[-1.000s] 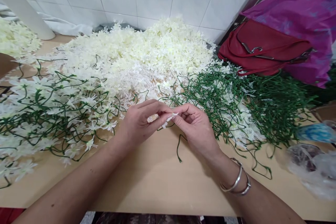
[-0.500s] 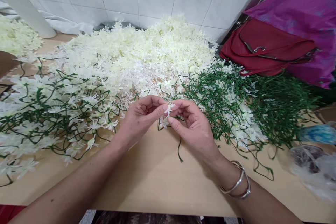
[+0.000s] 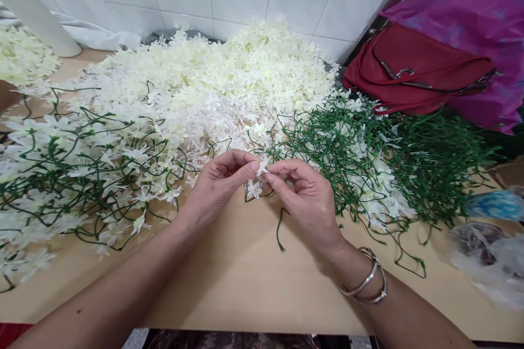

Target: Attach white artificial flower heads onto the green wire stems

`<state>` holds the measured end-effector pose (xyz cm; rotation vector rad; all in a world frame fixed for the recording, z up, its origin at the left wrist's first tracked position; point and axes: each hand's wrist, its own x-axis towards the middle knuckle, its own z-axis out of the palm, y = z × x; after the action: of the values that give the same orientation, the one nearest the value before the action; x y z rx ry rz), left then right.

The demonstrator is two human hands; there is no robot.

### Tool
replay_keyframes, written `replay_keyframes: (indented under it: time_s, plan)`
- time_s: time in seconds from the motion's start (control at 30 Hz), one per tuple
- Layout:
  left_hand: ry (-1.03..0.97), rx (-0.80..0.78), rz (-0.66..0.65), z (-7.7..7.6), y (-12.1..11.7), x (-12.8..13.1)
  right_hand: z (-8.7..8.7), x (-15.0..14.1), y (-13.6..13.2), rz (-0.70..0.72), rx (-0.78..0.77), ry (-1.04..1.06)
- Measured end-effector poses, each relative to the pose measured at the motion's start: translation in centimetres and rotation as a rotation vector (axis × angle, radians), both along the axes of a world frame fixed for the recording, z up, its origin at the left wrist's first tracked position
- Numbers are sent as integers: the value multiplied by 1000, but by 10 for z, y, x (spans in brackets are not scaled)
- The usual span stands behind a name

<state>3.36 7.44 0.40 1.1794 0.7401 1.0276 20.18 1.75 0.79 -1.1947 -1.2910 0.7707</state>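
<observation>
Between my two hands is a small white artificial flower point(image 3: 262, 167). My left hand point(image 3: 224, 179) pinches it from the left with thumb and forefinger. From the other side, the thumb and forefinger of my right hand point(image 3: 305, 196) close on its petals. Just below the fingertips another white flower point(image 3: 254, 190) shows, close above the table. A green plastic stem point(image 3: 279, 232) lies on the table under my right hand. My fingers hide part of the held flower, and I cannot tell whether a stem is attached to it.
White flowers on green stems point(image 3: 85, 169) spread over the left. A big heap of cream-white blossoms point(image 3: 245, 71) lies against the tiled wall. Green stems point(image 3: 434, 163) pile up at right, below a red handbag point(image 3: 417, 68). A clear plastic bag point(image 3: 491, 262) sits at the right edge.
My right thumb has moved up and closed against the forefinger on the flower's petals. The view has shifted slightly; my left hand keeps its pinch.
</observation>
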Motion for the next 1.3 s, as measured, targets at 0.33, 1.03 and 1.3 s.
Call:
replay_keyframes:
  time_s: [0.33,1.03,1.3]
  plan:
    - [64,-6,-28,-1,0,0,3,6,-1,-65,182,-352]
    - [18,20,-67,5,-6,4,2,3,1,44,347,-436]
    - [-58,-43,-66,-7,-6,7,0,2,1,-72,261,-341]
